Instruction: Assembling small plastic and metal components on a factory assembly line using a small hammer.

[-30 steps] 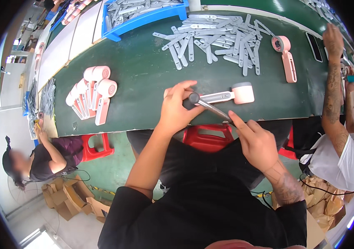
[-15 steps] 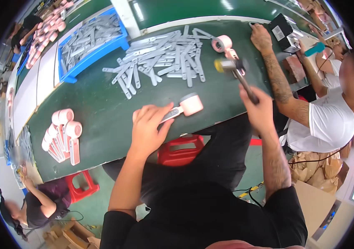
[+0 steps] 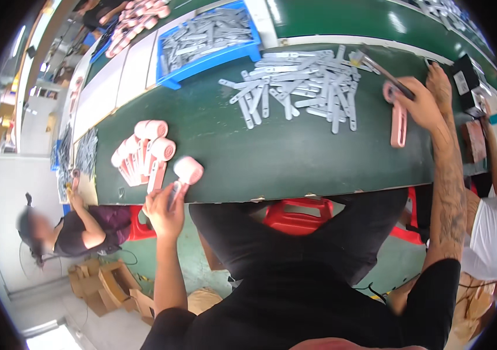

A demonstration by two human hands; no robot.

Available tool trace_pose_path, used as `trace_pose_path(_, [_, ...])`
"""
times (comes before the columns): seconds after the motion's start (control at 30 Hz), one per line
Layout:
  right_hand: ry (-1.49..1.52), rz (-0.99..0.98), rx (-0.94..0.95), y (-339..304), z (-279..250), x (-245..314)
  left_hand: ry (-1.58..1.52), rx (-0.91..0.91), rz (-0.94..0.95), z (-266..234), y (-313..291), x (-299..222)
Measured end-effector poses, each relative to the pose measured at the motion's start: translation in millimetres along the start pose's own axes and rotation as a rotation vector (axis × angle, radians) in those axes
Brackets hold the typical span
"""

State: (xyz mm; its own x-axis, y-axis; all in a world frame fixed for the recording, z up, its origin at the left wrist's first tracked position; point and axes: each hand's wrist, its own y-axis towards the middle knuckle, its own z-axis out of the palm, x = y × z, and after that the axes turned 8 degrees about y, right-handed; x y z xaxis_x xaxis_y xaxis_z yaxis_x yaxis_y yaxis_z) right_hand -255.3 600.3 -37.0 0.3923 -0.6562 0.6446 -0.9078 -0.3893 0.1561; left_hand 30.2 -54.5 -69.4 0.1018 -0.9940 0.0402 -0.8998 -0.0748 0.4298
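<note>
My left hand (image 3: 165, 213) is closed around the handle of a pink hair-dryer-shaped device (image 3: 189, 170) with a drum-like head, held at the table's near edge. Just left of it, several similar pink devices (image 3: 156, 149) lie fanned out in a group. My right hand (image 3: 422, 104) grips a hammer (image 3: 389, 76) by its dark handle, its head pointing toward the far side. Below that hand another pink device (image 3: 399, 125) lies on the table, its round head partly covered by my hand. A loose heap of grey strips (image 3: 304, 81) lies left of the hammer.
A blue tray (image 3: 207, 65) full of grey strips stands at the back left of the green table (image 3: 248, 157). A co-worker's hand (image 3: 438, 87) rests beyond my right hand, near a black box (image 3: 471, 84). Another person (image 3: 79, 227) sits at the left.
My left hand has carried the pink device leftward, close to the group. My right hand still holds the hammer, now over the other pink device. The view has turned left.
</note>
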Motion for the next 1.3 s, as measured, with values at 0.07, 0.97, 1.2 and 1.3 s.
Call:
trace_pose_path(0.07, [0.034,0.046,-0.051,-26,3,12,0.080,-0.073,-0.052,8,5,26])
trace_pose_path(0.97, [0.610,0.242,-1.226,-185,45,97,-0.756,0.244,0.231,41,168,-296])
trace_pose_path(1.2, [0.537,0.369,-0.721,-130,72,107,-0.316,0.624,0.190,49,187,-338])
trace_pose_path(1.3, [0.534,0.334,-0.523,-110,88,95,-0.324,0.694,0.149,46,182,-313])
